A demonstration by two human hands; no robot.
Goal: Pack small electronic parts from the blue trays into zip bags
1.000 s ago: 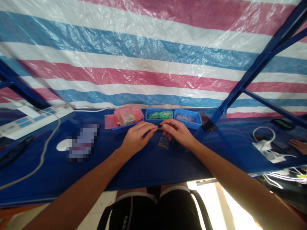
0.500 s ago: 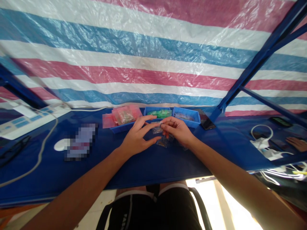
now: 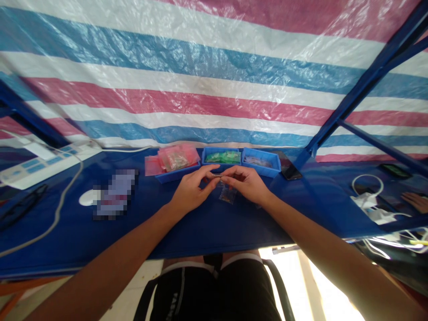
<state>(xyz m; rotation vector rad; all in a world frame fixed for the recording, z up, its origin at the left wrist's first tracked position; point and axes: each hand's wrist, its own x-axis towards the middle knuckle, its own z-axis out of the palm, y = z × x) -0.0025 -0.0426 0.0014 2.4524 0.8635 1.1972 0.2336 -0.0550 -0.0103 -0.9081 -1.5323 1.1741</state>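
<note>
My left hand (image 3: 193, 188) and my right hand (image 3: 246, 182) meet above the table, thumbs and fingertips pinching a small clear plastic bag (image 3: 216, 175) between them. Fingers cover most of that bag, so its contents are hard to make out. Just below the fingertips, another small clear bag (image 3: 228, 195) with brownish bits inside lies on the blue table (image 3: 214, 232). Behind the hands stand a blue bin with green packets (image 3: 223, 157), a blue bin with clear packets (image 3: 259, 161) and, to the left, a blue bin (image 3: 177, 174) heaped with pink bags (image 3: 175, 158).
A dark phone (image 3: 289, 166) lies right of the bins. A power strip (image 3: 50, 164), a cable (image 3: 58, 214) and a round white object (image 3: 89, 197) are at the left. White chargers (image 3: 366, 201) and another person's hand (image 3: 415, 201) are at the far right.
My left hand's fingers, spread apart before, have closed in a pinch on the small bag beside my right fingertips. The view has shifted slightly.
</note>
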